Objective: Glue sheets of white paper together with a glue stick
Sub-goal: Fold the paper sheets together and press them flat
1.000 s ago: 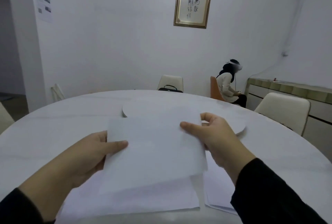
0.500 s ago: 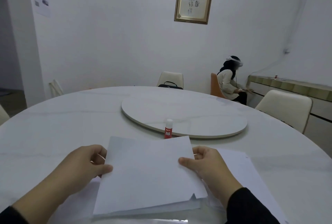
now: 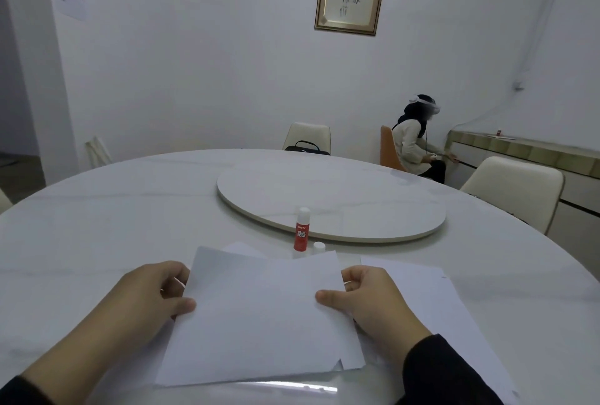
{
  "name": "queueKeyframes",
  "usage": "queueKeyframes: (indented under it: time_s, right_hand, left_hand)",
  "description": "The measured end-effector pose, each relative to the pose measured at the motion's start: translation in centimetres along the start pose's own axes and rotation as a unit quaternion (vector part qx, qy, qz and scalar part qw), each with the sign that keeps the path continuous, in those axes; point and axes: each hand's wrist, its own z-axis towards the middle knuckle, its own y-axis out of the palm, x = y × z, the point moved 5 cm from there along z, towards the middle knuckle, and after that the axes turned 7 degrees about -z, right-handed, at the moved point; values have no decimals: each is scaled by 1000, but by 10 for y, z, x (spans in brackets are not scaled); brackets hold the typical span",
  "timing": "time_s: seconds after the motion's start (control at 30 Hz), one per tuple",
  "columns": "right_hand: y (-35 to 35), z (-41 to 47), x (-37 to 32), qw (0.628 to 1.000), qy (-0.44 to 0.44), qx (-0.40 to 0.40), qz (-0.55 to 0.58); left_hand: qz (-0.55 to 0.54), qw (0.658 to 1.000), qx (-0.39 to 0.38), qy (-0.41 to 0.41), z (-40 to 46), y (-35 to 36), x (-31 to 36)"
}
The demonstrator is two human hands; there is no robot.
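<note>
I hold a stack of white paper sheets (image 3: 259,317) low over the round white table (image 3: 97,226), near its front edge. My left hand (image 3: 146,297) grips the stack's left edge, thumb on top. My right hand (image 3: 370,300) grips the right edge the same way. A red and white glue stick (image 3: 302,231) stands upright just beyond the stack. Its white cap (image 3: 318,247) sits beside it, partly hidden by the paper. More white sheets (image 3: 438,300) lie flat on the table to the right.
A white turntable (image 3: 331,200) sits at the table's centre behind the glue stick. Cream chairs (image 3: 516,190) stand at the right and far side. A person (image 3: 417,141) sits on an orange chair at the back by a sideboard.
Both hands have lowered the paper stack toward the table and drawn it nearer to me. The glue stick and its cap, hidden a second ago, now show beyond it.
</note>
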Motion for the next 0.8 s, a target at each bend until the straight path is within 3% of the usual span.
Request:
queueKeyframes:
  time_s: [0.8]
  right_hand:
    - [2,2,-1,995,-11,21,-98]
  left_hand:
    - [62,998,13,19,1,3,-4]
